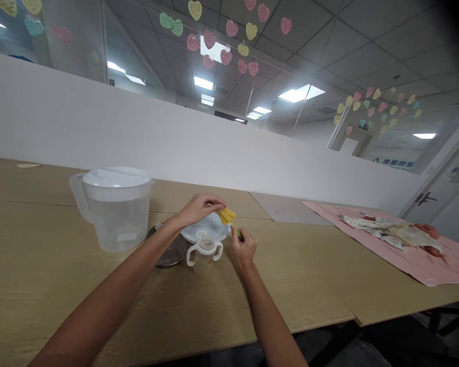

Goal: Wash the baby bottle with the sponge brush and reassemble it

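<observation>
Above the table, my right hand (pixel 245 248) is closed around the green handle of a small bottle brush with a yellow sponge head (pixel 227 215). My left hand (pixel 201 208) pinches that sponge head from the far left side. Just below both hands stands an open clear baby cup (pixel 204 260) with a white rim and two white side handles. Behind the cup is a white bowl (pixel 193 233), partly covered by my left hand. A dark, round, glassy lid or dish (pixel 173 253) lies left of the cup, half hidden under my left forearm.
A large translucent lidded pitcher (pixel 118 219) stands to the left. A baby doll in pale clothes (pixel 409 234) lies on a pink cloth (pixel 424 270) at the right. A low white wall (pixel 176 148) with glass above borders the wooden table (pixel 306 285) at the back.
</observation>
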`<state>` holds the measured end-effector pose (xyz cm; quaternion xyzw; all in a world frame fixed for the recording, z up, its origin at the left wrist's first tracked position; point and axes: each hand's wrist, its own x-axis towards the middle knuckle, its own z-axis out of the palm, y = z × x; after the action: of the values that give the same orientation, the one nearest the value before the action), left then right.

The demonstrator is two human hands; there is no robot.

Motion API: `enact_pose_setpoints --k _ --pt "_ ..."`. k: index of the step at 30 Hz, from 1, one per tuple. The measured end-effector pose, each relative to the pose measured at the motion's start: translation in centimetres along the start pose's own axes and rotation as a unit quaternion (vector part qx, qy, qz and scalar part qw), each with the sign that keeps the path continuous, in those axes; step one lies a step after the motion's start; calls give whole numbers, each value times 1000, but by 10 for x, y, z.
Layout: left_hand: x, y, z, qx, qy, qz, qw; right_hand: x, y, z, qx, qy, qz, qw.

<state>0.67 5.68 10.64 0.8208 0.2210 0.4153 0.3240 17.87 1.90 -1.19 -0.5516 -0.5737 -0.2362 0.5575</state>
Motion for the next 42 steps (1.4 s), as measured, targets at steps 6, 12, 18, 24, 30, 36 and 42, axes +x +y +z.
enact_pose_setpoints --k 6,12,18,24,30,36,42 --pt "0 4 5 -15 -3 -5 1000 0 -1 1 15 11 9 1000" --pt "1 4 6 7 -2 -2 1000 2 -4 0 25 -9 29 999" --pt "-2 11 0 -6 -5 16 1000 3 -3 1 18 -18 55 998" --pt "-3 13 -9 40 -1 -3 999 3 -4 1 16 -21 40 999" --pt "-3 9 -17 50 -18 -27 998 2 -4 1 20 -21 21 999" --pt "-4 13 -20 35 -41 -33 998 2 -2 0 24 -7 -18 1000" --pt "-4 13 -20 1 -31 -29 999 6 -5 -4 13 18 -52 998"
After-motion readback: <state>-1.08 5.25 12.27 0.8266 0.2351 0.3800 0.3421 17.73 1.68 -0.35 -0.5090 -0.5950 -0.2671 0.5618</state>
